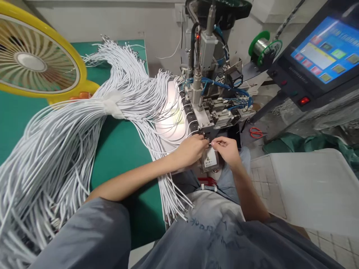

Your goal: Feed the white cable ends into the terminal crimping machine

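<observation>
A: At the front edge of the grey metal bench machine with blue air hoses (207, 101), what are the two hands doing?

B: In the head view, the left hand (190, 149) and the right hand (228, 148) meet just under the machine's front fixture. Both are pinched shut on something small and dark, seemingly the tip of a thin white cable (171, 130); it is too small to tell exactly what. A yellow warning label (210, 161) sits just below the fingers.

A: How much looks done?

B: Hard to judge. A large tied bundle of thin white cables (84, 123) fans across the green table mat (120, 149) to the left, with more ends hanging off the table edge near the lap. I cannot tell finished ends from untouched ones, so I'd guess most of the bundle is left.

A: Anything else around?

B: A yellow-rimmed round fan (36, 59) at far left, a blue touchscreen panel (328, 48) at right, red-handled scissors (256, 132) beside the machine, and a white plastic tray (308, 186) near the right arm.
</observation>
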A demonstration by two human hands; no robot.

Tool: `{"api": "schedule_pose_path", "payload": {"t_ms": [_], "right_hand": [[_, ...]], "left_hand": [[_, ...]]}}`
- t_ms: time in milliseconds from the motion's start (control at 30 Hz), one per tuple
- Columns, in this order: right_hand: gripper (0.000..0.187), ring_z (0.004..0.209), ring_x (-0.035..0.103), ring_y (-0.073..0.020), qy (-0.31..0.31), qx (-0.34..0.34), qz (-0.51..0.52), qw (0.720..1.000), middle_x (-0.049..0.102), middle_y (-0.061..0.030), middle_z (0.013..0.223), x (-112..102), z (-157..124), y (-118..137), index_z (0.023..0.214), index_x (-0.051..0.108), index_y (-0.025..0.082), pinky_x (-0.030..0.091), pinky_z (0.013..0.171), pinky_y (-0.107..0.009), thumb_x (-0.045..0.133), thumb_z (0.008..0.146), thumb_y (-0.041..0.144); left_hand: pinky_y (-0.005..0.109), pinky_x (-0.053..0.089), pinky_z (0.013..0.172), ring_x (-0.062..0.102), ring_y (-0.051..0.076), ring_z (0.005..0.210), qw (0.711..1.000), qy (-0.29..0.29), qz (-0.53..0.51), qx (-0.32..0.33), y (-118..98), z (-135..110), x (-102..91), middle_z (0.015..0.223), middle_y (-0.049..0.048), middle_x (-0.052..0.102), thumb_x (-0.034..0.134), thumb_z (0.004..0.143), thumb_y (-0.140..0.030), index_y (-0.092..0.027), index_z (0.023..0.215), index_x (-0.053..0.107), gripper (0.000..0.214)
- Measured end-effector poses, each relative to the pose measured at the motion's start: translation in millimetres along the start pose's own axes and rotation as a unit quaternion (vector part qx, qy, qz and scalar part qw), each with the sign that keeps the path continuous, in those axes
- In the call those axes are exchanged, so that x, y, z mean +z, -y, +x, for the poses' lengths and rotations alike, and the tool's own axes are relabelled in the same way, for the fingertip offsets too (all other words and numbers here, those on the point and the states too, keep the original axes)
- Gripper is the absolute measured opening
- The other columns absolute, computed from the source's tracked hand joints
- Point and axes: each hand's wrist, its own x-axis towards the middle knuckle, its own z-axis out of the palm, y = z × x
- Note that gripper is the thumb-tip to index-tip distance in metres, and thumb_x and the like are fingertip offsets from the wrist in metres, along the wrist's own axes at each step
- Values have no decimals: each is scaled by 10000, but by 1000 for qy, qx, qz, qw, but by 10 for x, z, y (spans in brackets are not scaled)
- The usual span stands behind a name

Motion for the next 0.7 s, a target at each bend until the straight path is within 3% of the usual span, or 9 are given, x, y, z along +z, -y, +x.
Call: {"api": "schedule_pose_path", "payload": {"t_ms": [67, 233, 433, 700], "right_hand": [[197, 569, 546, -136, -20, 8, 66, 998, 616, -13, 625, 29, 56, 47, 680, 627, 186, 457, 548, -274, 704, 579, 337], [228, 599, 554, -118, 20, 33, 197, 980, 616, -14, 669, 141, 42, 114, 781, 641, 186, 464, 573, -265, 676, 633, 356], [159, 524, 470, -91, -34, -23, 152, 987, 559, 11, 611, 235, 23, 91, 725, 654, 184, 409, 508, -244, 685, 652, 321], [196, 545, 500, -118, 21, -52, 25, 998, 631, -23, 671, 31, 83, 126, 708, 684, 179, 402, 498, -254, 654, 675, 370]], "left_hand": [[259, 432, 665, 558, 161, 776, 999, -10, -52, -7, 52, 31, -6, 833, 58, 584, 376, 920, -172, -133, 992, 625, 262], [221, 438, 681, 569, 125, 760, 982, -64, -176, -7, 115, 65, -47, 848, 49, 582, 382, 919, -145, -127, 927, 639, 258], [210, 412, 631, 534, 111, 689, 977, -95, -193, -1, 131, 63, -16, 745, 30, 562, 433, 894, -140, -122, 838, 650, 225], [205, 409, 620, 562, 113, 709, 976, -95, -194, 39, 208, 83, 22, 795, 38, 618, 443, 877, -120, -122, 931, 649, 213]]}}
